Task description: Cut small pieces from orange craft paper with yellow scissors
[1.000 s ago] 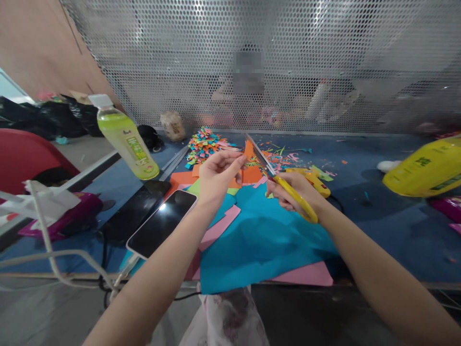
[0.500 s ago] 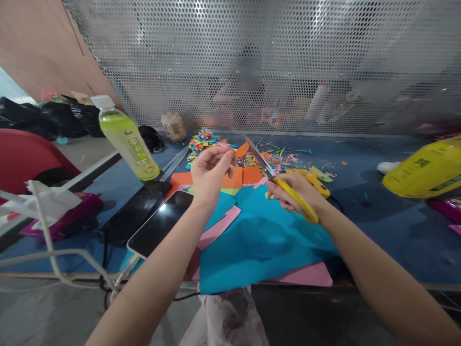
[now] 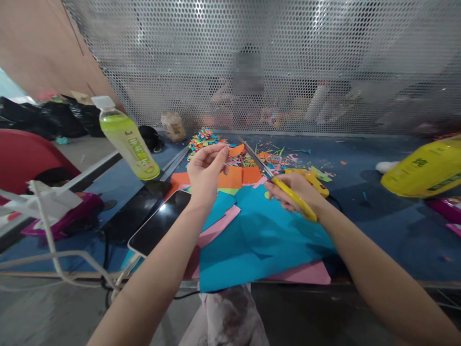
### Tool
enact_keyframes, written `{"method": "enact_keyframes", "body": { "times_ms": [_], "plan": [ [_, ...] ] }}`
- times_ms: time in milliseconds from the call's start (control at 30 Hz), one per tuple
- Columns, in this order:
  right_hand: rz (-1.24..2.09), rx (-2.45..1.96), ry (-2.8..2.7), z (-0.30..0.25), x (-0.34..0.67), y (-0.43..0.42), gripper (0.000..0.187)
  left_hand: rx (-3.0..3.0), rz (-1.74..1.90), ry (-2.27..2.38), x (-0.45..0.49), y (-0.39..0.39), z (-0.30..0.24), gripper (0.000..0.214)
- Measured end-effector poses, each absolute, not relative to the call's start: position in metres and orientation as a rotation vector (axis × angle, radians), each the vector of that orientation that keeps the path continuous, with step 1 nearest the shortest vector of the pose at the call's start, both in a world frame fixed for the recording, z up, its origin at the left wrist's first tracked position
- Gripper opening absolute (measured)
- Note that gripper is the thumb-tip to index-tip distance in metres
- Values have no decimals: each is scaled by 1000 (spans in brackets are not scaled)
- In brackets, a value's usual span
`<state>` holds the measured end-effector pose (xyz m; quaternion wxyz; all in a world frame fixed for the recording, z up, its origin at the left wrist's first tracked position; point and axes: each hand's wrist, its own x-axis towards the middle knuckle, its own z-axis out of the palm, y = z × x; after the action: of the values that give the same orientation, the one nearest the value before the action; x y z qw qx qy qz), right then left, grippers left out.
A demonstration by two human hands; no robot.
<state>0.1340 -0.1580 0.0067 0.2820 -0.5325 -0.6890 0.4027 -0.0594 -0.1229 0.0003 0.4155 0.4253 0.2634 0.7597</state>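
My left hand (image 3: 206, 174) is raised over the table and pinches a small orange paper scrap (image 3: 236, 150) between thumb and fingertips. My right hand (image 3: 296, 193) grips yellow-handled scissors (image 3: 275, 179), whose blades point up and left toward the scrap and look almost closed. Beneath both hands lie a large blue paper sheet (image 3: 262, 240), pink sheets (image 3: 218, 227) and an orange sheet (image 3: 234, 178). A heap of small coloured paper cuttings (image 3: 203, 141) sits behind my left hand.
A green drink bottle (image 3: 125, 139) stands at left, with a phone (image 3: 160, 222) and a dark tablet (image 3: 134, 211) beside it. A yellow glue gun (image 3: 313, 181) lies behind my right hand, a yellow bag (image 3: 425, 169) at far right. Perforated metal mesh (image 3: 288, 62) backs the table; a person sits behind it.
The larger orange piece I held against the scissor blades is gone from my left hand; only a small scrap remains, and the hand moved slightly left. The scissors tilted a little lower.
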Motion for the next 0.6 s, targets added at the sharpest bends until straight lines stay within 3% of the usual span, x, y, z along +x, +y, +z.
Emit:
{"method": "enact_keyframes", "body": {
  "times_ms": [100, 267, 433, 600],
  "plan": [
    [993, -1450, -1850, 7, 137, -152, 42, 1045, 1909, 703, -62, -120, -2, 18],
    [494, -1599, -1833, 2, 143, -136, 46, 1003, 1807, 802, -60, -117, -10, 22],
    [978, -1353, -1604, -7, 134, -134, 35, 1177, 1482, 845, -45, -121, -23, 25],
    [1046, -1214, -1580, -10, 129, -134, 40, 1247, 1263, 840, -37, -122, -34, 31]
  ]
}}
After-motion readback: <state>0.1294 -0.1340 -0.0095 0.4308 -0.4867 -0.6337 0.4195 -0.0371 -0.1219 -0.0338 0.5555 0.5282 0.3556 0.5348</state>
